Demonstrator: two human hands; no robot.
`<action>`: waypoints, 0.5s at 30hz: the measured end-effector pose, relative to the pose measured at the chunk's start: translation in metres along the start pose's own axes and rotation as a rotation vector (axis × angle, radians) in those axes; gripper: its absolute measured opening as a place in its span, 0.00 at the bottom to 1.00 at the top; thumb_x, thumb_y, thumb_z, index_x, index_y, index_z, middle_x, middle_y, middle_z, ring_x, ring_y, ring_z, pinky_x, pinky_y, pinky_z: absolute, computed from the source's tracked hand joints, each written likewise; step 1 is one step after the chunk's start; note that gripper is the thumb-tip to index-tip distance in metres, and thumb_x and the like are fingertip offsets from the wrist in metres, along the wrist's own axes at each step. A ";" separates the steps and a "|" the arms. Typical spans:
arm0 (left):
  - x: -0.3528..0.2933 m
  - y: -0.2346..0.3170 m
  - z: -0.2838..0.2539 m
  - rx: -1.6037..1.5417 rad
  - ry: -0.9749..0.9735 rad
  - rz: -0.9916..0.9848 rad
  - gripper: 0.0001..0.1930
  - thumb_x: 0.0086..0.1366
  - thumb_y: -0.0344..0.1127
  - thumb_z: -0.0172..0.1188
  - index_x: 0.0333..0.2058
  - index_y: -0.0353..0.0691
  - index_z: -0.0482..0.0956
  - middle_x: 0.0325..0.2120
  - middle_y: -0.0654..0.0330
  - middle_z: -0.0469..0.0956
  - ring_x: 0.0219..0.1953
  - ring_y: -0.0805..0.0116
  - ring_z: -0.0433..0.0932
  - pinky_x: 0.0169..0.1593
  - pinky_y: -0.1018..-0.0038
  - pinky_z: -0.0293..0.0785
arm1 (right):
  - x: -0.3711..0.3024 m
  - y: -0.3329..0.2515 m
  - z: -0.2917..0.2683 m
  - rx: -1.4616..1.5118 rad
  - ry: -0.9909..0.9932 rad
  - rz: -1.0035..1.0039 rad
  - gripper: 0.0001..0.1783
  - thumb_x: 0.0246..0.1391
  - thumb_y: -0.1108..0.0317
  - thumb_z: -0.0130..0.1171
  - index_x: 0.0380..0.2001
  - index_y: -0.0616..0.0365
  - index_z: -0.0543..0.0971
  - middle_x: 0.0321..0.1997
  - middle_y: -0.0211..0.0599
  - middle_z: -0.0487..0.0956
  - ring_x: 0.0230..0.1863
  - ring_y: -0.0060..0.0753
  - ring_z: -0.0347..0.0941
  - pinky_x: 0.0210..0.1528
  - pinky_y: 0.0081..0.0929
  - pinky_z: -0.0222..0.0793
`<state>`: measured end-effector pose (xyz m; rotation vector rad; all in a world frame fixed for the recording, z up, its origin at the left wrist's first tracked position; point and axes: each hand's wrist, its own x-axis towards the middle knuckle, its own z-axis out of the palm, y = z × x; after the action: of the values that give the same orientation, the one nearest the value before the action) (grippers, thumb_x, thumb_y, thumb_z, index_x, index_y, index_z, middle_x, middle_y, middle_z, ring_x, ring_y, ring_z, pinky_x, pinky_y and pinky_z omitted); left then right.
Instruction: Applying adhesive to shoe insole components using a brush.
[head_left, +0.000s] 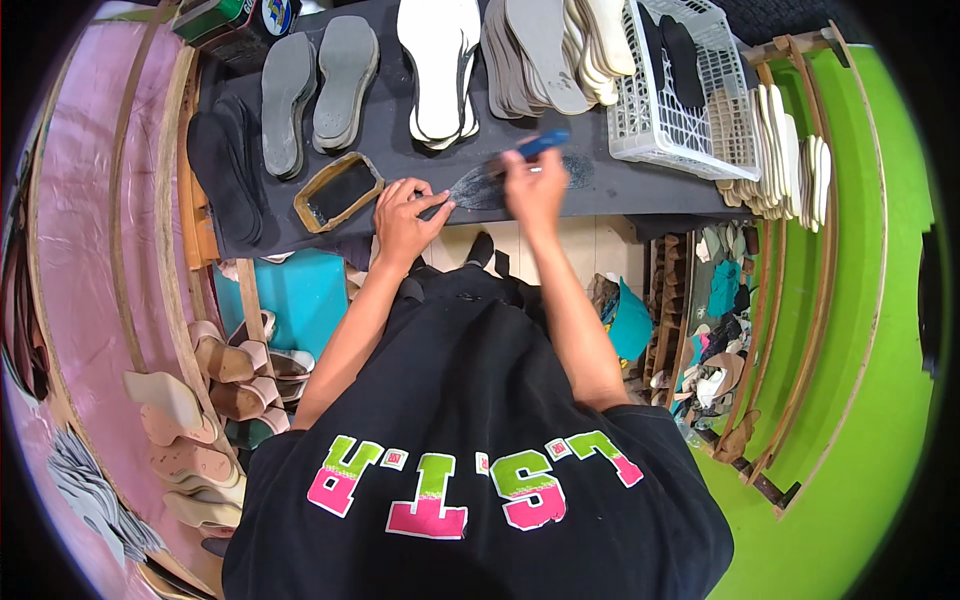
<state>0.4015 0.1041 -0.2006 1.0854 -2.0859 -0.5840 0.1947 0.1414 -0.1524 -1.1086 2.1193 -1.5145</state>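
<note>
A dark grey sole-shaped piece [476,189] lies flat near the front edge of the black table, its surface shiny in places. My left hand [405,222] holds its left end between thumb and fingers. Over its right part, my right hand [535,195] grips a blue-handled tool [543,144]; motion blurs the tool and its working end is hidden, so its kind cannot be made out. Just left of my left hand sits an oblong tray [352,212] with a brown, crusted rim and a dark inside.
Along the back stand stacks of grey insoles [345,80], white insoles [438,60] and taupe insoles [535,60]. Black insoles [222,165] lie at the left edge. A white plastic basket [640,140] stands at right, beside upright cream insoles [775,150]. Shelves with footwear [235,360] flank me.
</note>
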 end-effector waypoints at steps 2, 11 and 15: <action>0.003 0.002 0.002 -0.006 0.004 0.014 0.10 0.53 0.39 0.81 0.35 0.49 0.95 0.32 0.69 0.80 0.33 0.66 0.75 0.42 0.67 0.73 | 0.022 0.028 -0.031 -0.041 0.199 0.041 0.10 0.62 0.71 0.68 0.43 0.63 0.80 0.35 0.45 0.86 0.33 0.40 0.84 0.41 0.38 0.79; 0.002 0.000 0.002 0.039 -0.023 0.049 0.11 0.53 0.40 0.81 0.36 0.50 0.95 0.32 0.67 0.79 0.32 0.65 0.74 0.41 0.66 0.73 | -0.026 -0.022 0.021 -0.154 -0.274 -0.515 0.14 0.51 0.80 0.64 0.42 0.58 0.80 0.35 0.44 0.80 0.39 0.50 0.79 0.43 0.46 0.76; 0.003 0.004 0.001 0.004 -0.002 0.009 0.09 0.52 0.39 0.81 0.34 0.50 0.95 0.31 0.69 0.79 0.33 0.65 0.74 0.42 0.67 0.72 | 0.016 0.029 -0.029 0.073 0.087 0.134 0.09 0.61 0.76 0.66 0.43 0.61 0.79 0.32 0.45 0.85 0.31 0.42 0.84 0.40 0.37 0.79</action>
<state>0.3975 0.1041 -0.1979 1.0769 -2.0933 -0.5770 0.1542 0.1529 -0.1644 -0.8721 2.1293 -1.5896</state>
